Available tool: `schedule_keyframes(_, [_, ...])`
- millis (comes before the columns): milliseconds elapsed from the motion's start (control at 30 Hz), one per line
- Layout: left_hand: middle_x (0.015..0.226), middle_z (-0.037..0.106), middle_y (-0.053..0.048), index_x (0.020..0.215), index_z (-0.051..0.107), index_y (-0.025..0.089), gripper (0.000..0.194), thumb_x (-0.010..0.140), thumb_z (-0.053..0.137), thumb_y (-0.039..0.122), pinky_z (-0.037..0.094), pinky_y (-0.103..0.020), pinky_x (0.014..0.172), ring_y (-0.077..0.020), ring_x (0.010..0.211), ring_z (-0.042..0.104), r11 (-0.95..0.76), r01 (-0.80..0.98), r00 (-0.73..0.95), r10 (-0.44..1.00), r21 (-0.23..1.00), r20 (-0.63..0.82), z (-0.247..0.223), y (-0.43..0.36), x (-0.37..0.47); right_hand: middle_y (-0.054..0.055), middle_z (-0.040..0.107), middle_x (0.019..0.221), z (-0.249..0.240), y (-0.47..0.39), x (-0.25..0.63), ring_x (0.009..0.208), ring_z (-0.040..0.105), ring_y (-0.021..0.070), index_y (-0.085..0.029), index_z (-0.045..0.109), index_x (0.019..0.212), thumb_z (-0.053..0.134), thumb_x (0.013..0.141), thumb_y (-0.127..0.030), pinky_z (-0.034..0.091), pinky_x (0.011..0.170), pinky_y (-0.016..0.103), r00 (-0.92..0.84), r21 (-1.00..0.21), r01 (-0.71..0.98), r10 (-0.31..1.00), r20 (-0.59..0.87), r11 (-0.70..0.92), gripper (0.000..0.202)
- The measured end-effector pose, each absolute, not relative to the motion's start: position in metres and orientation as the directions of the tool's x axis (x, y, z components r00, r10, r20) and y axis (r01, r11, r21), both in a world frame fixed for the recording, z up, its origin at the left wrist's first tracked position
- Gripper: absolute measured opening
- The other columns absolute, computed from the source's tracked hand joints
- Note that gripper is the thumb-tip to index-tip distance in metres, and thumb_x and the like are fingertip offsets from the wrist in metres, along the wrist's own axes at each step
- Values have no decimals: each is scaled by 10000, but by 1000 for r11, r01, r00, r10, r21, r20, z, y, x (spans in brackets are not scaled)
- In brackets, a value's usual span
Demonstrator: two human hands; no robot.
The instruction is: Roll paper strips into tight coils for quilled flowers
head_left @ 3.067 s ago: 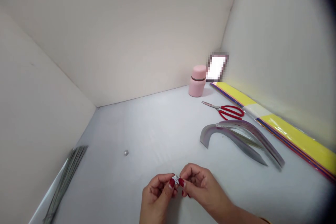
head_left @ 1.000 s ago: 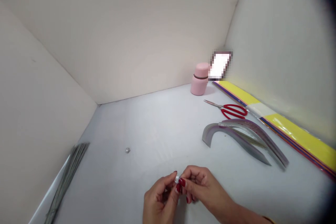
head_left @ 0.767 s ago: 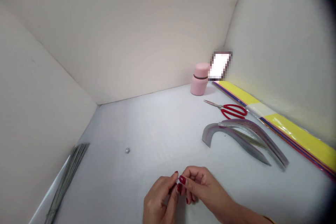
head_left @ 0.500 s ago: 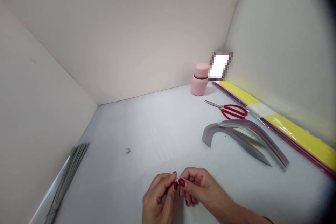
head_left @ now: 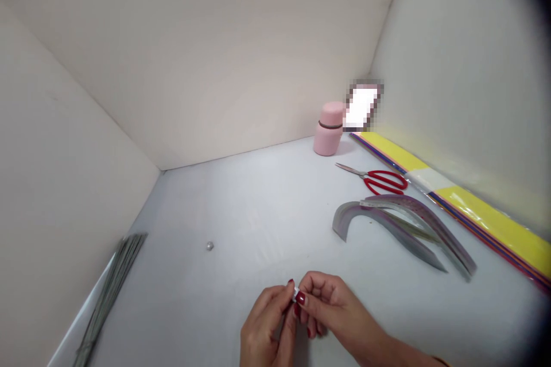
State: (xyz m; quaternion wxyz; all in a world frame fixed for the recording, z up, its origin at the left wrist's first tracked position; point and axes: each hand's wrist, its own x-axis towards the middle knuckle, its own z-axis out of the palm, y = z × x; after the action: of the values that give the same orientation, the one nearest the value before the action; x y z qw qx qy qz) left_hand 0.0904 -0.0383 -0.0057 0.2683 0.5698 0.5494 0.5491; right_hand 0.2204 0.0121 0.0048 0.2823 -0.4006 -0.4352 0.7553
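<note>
My left hand (head_left: pixel 269 324) pinches a tiny pale folded paper strip (head_left: pixel 295 293) between thumb and fingertips, low in the middle of the view. From the other side my right hand (head_left: pixel 329 304) grips the same piece, its thumb pressed on it and its other fingers curled. Most of the piece is hidden by the fingertips. On the table to the left lies a small silvery-grey nugget (head_left: pixel 210 245), much like a folded paper star. Right of my hands rests a loose bundle of curved grey-mauve paper strips (head_left: pixel 400 223).
Red-handled scissors (head_left: pixel 383 180) lie behind the strips. A pink flask (head_left: pixel 328 132) and a blurred-out phone-like screen (head_left: pixel 361 106) stand at the back right. Packs of coloured sheets (head_left: pixel 473 206) line the right wall. At the left is a bundle of thin green-grey stems (head_left: pixel 109 304).
Both hands have shifted slightly to the right and drawn a little closer together around the small paper piece. Things on the table stay where they were.
</note>
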Motion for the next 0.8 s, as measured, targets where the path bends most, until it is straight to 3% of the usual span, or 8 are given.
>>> schedule_keyframes(233, [774, 700, -15, 944, 704, 264, 302, 752, 571, 73, 477, -163, 641, -116, 676, 640, -252, 360, -221, 912, 898, 345, -1, -37, 86, -34, 530, 487, 6, 11, 221, 424, 460, 71, -126, 573, 677, 620, 735, -484, 312, 448, 191, -576, -886, -44, 736, -355, -462, 365])
schedule_keyframes(400, [803, 686, -27, 966, 696, 259, 259, 759, 598, 136, 489, -181, 617, -127, 685, 633, -189, 281, -213, 944, 941, 254, -4, -37, 83, -17, 557, 511, 9, 11, 221, 427, 479, 74, -122, 573, 695, 571, 759, -524, 317, 453, 192, -617, -864, -86, 707, -345, -497, 407])
schedule_keyframes(633, [791, 696, -16, 967, 696, 275, 240, 784, 586, 165, 475, -174, 656, -113, 701, 633, -192, 193, -129, 967, 962, 219, -2, -36, 82, -46, 527, 546, 7, 12, 223, 447, 454, 57, -138, 545, 756, 592, 774, -475, 324, 456, 182, -546, -901, -96, 779, -308, -424, 341])
schedule_keyframes(800, [683, 664, 11, 990, 682, 265, 251, 742, 644, 262, 491, -161, 573, -100, 602, 608, -17, 37, -212, 977, 999, 24, -8, -38, 84, -22, 565, 625, 7, 15, 224, 496, 462, 57, -131, 582, 780, 650, 748, -400, 351, 498, 193, -560, -888, -95, 761, -326, -450, 279])
